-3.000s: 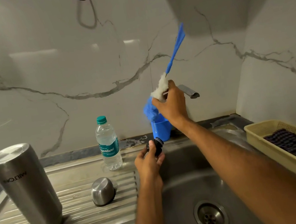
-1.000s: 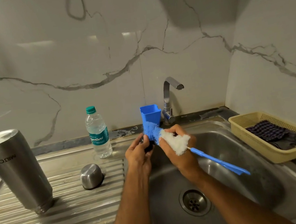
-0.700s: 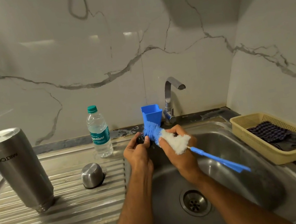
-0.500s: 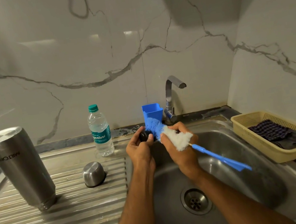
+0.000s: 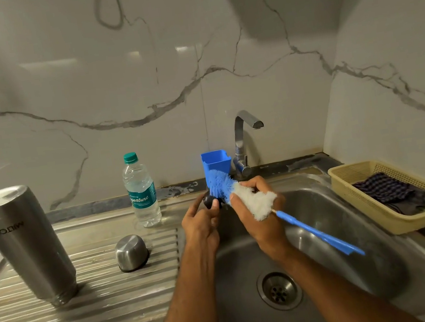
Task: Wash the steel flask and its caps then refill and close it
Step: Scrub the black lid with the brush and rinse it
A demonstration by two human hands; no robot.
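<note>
Over the sink point(image 5: 324, 215), left hand point(image 5: 201, 226) pinches small dark cap point(image 5: 210, 202); right hand point(image 5: 258, 217) grips brush point(image 5: 238, 195) by its bristles, likely for tighter scrubbing. Flask point(image 5: 22, 244) inverted at nine o'clock, presumably draining; steel cap point(image 5: 131, 251) beside it.

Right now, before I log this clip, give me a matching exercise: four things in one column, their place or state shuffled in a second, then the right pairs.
Things
1. steel flask
2. steel outer cap
3. bottle brush
4. small dark cap

Places or states
A. pinched in the left hand, over the sink's edge
B. gripped by its bristles in the right hand
C. standing upside down on the drainboard
D. lying dome-up on the drainboard, beside the plastic water bottle

Pairs: 1-C, 2-D, 3-B, 4-A
</note>
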